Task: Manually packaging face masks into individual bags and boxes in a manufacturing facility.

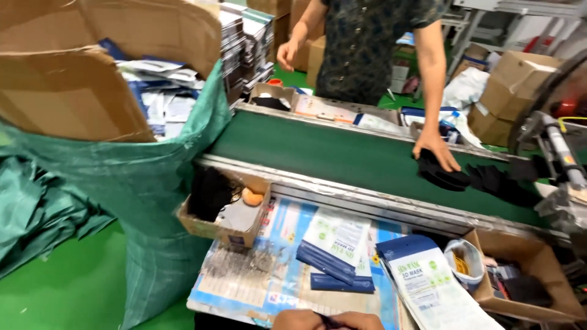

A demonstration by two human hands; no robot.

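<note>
Only the tops of my two hands show at the bottom edge. My left hand (298, 319) and my right hand (359, 320) meet knuckle to knuckle, with a small dark item (327, 320) pinched between them. Just beyond them, white and blue flat pouches (336, 241) lie on a printed worktop (244, 275). More of these pouches (428, 284) are fanned out to the right. Past the worktop runs a green conveyor belt (318, 150). A co-worker's hand (437, 153) presses on a heap of black masks (483, 178) on the belt.
A big green woven sack (140, 183) lined with cardboard and full of pouches stands at left. A small cardboard box (223, 226) holds black items and an orange lump. An open box (538, 287) and a bag of yellow bands (465, 263) sit right. Cartons are stacked behind.
</note>
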